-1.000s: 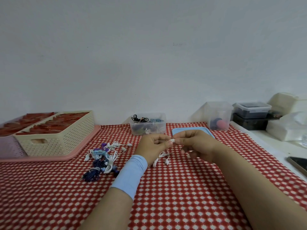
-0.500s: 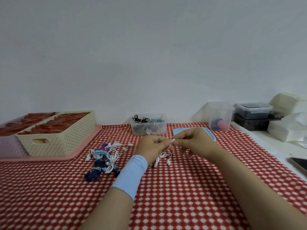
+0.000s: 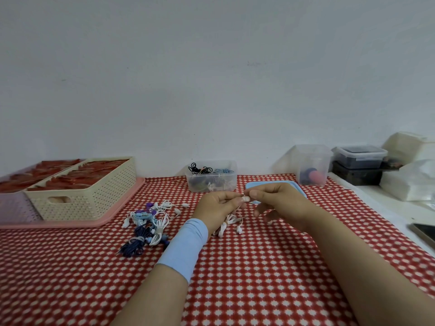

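My left hand (image 3: 217, 209), with a light blue wristband, and my right hand (image 3: 280, 203) meet above the red checked tablecloth (image 3: 259, 278). Both pinch a white earphone set (image 3: 231, 223) at a small white piece between their fingertips. The bundled white cable and one earbud hang down below my left hand to the cloth. Left of my hands lies a pile of bundled earphones (image 3: 150, 222) in white, blue and dark navy.
A clear tub of cables (image 3: 211, 176) stands at the back, a blue lid (image 3: 270, 184) behind my right hand. A cream basket (image 3: 87, 198) sits on a pink tray (image 3: 122, 205) at left. Clear containers (image 3: 312, 164) and white boxes (image 3: 409, 182) stand at right; a phone (image 3: 423, 231) lies at the right edge.
Both hands stay pinched together on the white earphone. They have shifted only slightly, and the hanging cable bundle has swung a little.
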Demonstrator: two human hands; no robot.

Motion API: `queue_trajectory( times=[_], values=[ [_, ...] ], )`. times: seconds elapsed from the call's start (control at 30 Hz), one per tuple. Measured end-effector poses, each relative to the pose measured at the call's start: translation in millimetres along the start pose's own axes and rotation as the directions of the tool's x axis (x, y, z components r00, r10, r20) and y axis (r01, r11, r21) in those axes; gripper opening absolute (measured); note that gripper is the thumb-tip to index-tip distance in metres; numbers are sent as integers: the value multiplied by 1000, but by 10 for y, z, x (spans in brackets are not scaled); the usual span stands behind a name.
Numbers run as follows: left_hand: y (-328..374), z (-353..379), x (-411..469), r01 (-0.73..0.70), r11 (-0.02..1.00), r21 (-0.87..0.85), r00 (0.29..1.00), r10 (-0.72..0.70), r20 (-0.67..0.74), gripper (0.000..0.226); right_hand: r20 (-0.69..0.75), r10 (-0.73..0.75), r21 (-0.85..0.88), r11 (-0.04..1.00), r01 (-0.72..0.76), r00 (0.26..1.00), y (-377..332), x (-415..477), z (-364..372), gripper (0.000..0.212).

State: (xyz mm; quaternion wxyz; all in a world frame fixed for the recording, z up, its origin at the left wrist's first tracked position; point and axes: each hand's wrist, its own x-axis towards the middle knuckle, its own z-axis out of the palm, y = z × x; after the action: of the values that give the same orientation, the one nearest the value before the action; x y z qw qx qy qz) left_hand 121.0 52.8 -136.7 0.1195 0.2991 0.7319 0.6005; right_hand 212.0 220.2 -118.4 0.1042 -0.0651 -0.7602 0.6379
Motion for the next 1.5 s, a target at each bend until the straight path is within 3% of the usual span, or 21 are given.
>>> queue_trajectory(
  times=[0.17,0.47,0.6,0.73,0.83,0.97,1.1,1.23,1.5],
  values=[
    [22,7,-17,-14,1000,11,1000,14,28,8,46,101,95,990,-105,994,67,47,-23,20],
    [26,-3,-21,-14,997,-70,999,17,46,12,109,92,151,983,-108,990,88,79,-16,34],
    [-4,-15,-22,-9,999,-46,997,12,70,11,54,113,49,992,-115,992,90,76,-6,16],
    [-35,-25,0,-2,1000,-21,999,3,49,9,22,103,-10,995,-103,994,76,63,11,15],
    [-47,-32,23,-20,999,-27,1000,20,-1,8,-87,29,-205,978,-46,996,49,53,-47,17],
    [-66,-94,47,-15,1000,13,994,17,-108,15,-116,-29,-594,803,-46,993,74,75,-184,6],
    [-74,-154,62,-77,989,124,992,88,-89,28,-24,120,-763,639,-96,993,48,50,-243,3],
    [-81,-169,69,-75,974,214,996,85,-39,37,-4,120,-811,580,-74,993,62,76,-239,5],
    [-96,-168,67,-40,932,360,992,81,-101,22,-14,-45,-710,703,21,999,106,126,-48,14]
  ],
)
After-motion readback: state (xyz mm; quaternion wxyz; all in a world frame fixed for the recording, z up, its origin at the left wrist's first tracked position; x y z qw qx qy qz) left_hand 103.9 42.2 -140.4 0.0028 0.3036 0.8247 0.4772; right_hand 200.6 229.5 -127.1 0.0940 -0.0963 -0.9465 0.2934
